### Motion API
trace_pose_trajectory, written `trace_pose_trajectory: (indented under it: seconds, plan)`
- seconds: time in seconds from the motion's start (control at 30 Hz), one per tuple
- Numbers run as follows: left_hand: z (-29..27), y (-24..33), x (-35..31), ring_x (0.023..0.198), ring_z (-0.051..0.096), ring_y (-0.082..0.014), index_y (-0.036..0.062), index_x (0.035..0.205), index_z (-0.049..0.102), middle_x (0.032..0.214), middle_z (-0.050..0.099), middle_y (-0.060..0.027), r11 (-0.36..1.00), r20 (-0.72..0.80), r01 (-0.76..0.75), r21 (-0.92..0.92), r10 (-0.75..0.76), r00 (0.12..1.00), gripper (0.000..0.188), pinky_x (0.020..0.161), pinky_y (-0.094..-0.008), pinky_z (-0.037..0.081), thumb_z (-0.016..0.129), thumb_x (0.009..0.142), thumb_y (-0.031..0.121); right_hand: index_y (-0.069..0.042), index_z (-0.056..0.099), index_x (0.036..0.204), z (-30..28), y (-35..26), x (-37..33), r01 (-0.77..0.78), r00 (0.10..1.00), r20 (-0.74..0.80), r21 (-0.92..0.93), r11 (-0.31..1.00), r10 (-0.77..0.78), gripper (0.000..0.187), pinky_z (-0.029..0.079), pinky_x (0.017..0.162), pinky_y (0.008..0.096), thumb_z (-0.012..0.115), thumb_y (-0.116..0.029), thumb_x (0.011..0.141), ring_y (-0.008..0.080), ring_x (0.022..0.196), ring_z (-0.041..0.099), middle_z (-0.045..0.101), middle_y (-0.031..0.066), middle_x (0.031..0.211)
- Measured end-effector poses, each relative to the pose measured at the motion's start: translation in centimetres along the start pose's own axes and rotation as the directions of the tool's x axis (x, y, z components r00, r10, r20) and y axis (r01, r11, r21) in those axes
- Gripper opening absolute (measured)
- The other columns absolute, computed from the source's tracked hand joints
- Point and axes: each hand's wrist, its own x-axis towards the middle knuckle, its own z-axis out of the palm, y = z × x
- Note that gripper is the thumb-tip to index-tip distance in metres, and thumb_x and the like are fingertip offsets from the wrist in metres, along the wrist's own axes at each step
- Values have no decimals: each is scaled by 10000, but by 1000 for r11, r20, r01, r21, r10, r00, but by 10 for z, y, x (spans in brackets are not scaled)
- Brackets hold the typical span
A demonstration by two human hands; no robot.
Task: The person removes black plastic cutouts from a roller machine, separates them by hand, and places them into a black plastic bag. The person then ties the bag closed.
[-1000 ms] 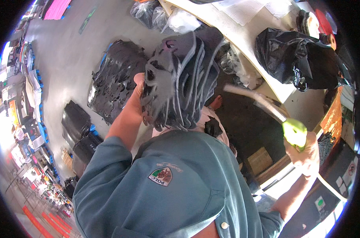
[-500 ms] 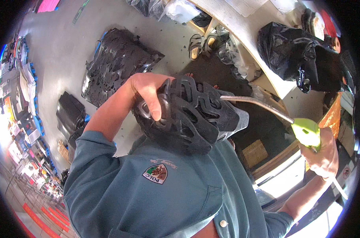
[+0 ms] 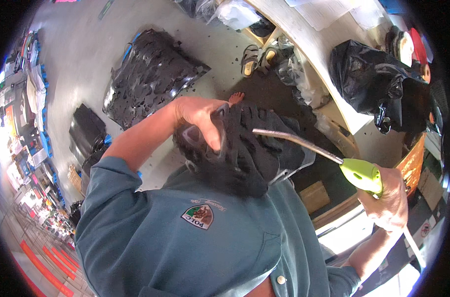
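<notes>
My left hand (image 3: pixel 205 119) grips a black moulded piece (image 3: pixel 252 171) with curved slots and raised ribs, held in front of my chest. The thumb presses on its upper side; most fingers are hidden behind it. The piece is blurred, and its exact kind cannot be told. My right hand (image 3: pixel 386 200) is closed around the lime-green handle of a tool (image 3: pixel 362 176) with a long, bent metal tube. A white cord or hose (image 3: pixel 414 247) trails below that hand. The tube's tip lies in front of the slotted piece; whether it touches cannot be told.
Black scraps (image 3: pixel 153 74) lie heaped on a sheet on the floor. A pair of sandals (image 3: pixel 249 60) stands beyond the piece. At the right is a bench (image 3: pixel 319 64) with a black plastic bag (image 3: pixel 368 74) on it. A black bundle (image 3: pixel 87 131) sits at the left.
The green-handled tool has moved left with my right hand, its tip now farther across the black piece. My left hand and the piece have shifted and tilted slightly.
</notes>
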Motion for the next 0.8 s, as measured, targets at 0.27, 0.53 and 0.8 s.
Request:
trace_pose_trajectory:
  seconds: [0.27,0.53,0.8]
  plan:
    - [-46,-21,-24,1063,753,-334,-94,1388,594,1242,744,-218,693,-557,-657,-298,432,709,862,985,-475,594,855,582,67,-34,740,950,73,32,-28,59,922,-386,191,980,20,111,500,577,238,746,40,866,57,624,628,688,-11,751]
    - [-51,51,-10,1073,748,-337,-91,1392,591,1249,739,-217,466,-680,-879,-99,613,402,853,993,-477,591,850,596,72,-29,794,1081,108,61,-20,95,954,-300,316,944,4,248,530,622,279,709,2,850,92,672,669,750,55,793]
    - [-27,90,0,1082,744,-339,-88,1396,587,1256,735,-217,413,-697,-910,15,657,287,845,1000,-478,587,845,609,77,-21,758,943,117,97,-21,166,940,-339,364,917,-36,162,493,593,304,720,-27,786,113,626,600,710,75,744]
